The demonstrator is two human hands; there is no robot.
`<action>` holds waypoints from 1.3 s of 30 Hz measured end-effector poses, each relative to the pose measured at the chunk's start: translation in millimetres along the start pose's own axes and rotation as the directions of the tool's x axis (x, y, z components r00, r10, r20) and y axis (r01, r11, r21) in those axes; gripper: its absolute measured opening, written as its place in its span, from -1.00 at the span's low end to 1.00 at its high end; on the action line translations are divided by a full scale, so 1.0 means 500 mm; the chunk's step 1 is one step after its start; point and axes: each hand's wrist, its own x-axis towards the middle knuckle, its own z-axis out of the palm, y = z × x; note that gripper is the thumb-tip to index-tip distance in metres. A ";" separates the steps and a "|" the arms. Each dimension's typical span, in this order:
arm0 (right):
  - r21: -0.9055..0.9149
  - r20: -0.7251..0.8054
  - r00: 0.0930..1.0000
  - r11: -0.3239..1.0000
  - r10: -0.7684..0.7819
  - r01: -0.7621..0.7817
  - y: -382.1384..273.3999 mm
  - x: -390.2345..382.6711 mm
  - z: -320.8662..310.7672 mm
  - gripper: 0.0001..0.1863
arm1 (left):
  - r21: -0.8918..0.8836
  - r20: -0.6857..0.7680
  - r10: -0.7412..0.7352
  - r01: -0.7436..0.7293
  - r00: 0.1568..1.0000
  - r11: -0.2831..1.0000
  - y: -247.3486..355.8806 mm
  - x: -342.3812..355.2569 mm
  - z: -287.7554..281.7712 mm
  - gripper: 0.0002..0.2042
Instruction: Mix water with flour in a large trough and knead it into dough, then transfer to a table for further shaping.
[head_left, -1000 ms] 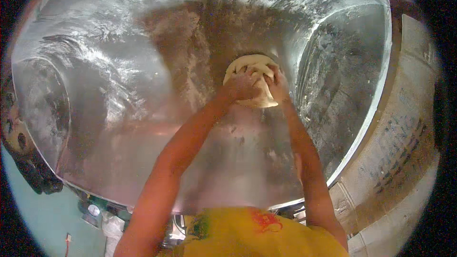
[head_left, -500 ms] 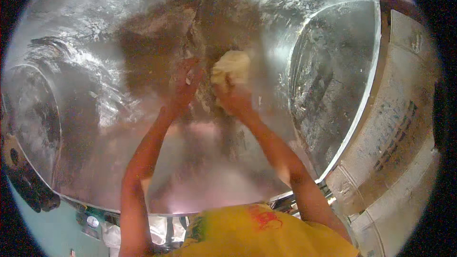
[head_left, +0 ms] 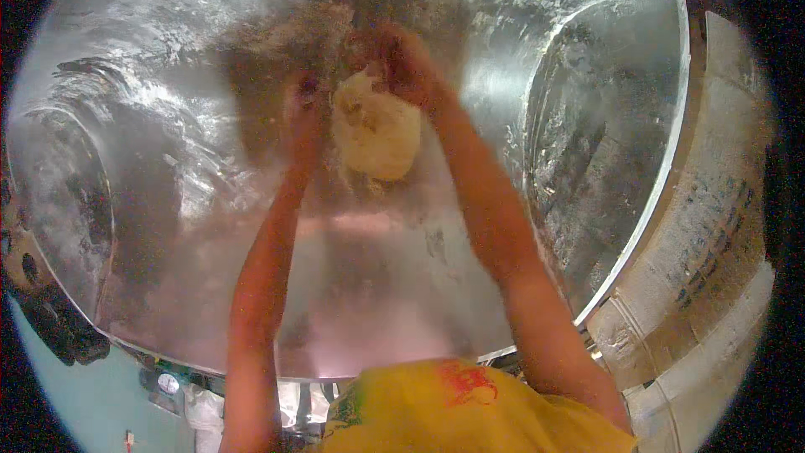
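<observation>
A pale lump of dough [head_left: 377,136] lies on the floor of a wide metal trough [head_left: 360,285], its surface uneven and drawn up at the far side. My right hand [head_left: 407,67] is at the dough's far right edge, fingers curled over and against it; motion blurs them. To the left of the dough, apart from it, my left hand [head_left: 306,101] hangs over the metal. Its fingers are smeared by motion, and I cannot make out anything in them.
White flour streaks coat the trough's back and left walls. Rounded end walls [head_left: 608,126] close it at both sides. Outside the right rim stand brown cardboard or sacking [head_left: 713,193]. A round dial [head_left: 168,383] sits below the front edge at left.
My right hand has moved from the near side of the dough to its far side. The dough sits nearer and slightly left. My left hand has shifted a little left and away from me.
</observation>
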 end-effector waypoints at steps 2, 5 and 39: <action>-0.122 -0.267 0.905 0.943 -0.331 0.309 0.168 -0.056 -0.191 -0.54 | -0.100 0.067 0.018 -0.011 0.998 0.995 -0.004 -0.030 0.161 -0.62; -0.126 -0.130 0.980 0.983 -0.148 0.132 0.299 -0.186 -0.165 -0.44 | -0.014 0.050 0.045 -0.045 0.998 0.999 -0.002 -0.062 0.132 -0.59; -0.759 -0.409 0.226 0.192 -0.884 -0.622 0.083 -0.391 -0.225 -0.49 | 0.179 0.534 0.558 -0.730 0.635 0.660 0.001 -0.206 0.184 -0.55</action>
